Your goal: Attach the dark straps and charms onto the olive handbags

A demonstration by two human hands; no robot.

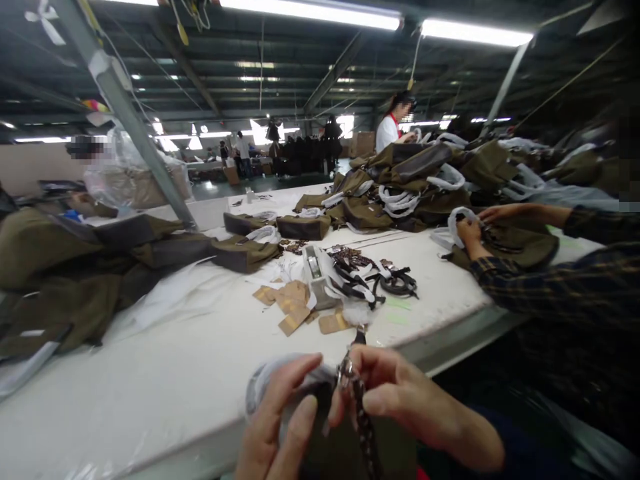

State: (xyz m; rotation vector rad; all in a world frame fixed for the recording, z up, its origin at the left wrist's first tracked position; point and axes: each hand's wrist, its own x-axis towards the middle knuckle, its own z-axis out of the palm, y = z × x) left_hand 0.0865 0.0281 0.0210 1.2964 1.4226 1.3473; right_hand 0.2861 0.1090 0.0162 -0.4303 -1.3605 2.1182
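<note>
An olive bag point(393, 443) is at the front edge of the table, close to me, its handle point(257, 383) wrapped in white material. My right hand point(405, 397) pinches a metal clasp point(345, 372) between thumb and fingers. From the clasp hangs a dark chain strap point(367, 430), running down over the bag. My left hand point(283, 420) is beside the wrapped handle, thumb and index finger apart, with nothing visible between them. Its lower fingers are hidden, as is the lower part of the bag.
Chains and black straps point(397, 280) lie beyond my hands, by a tape roll point(314, 263) and brown cards point(290, 303). Olive bags pile up at left point(55, 293) and back right point(415, 167). At right, a co-worker's hand point(469, 233) handles another bag point(530, 243).
</note>
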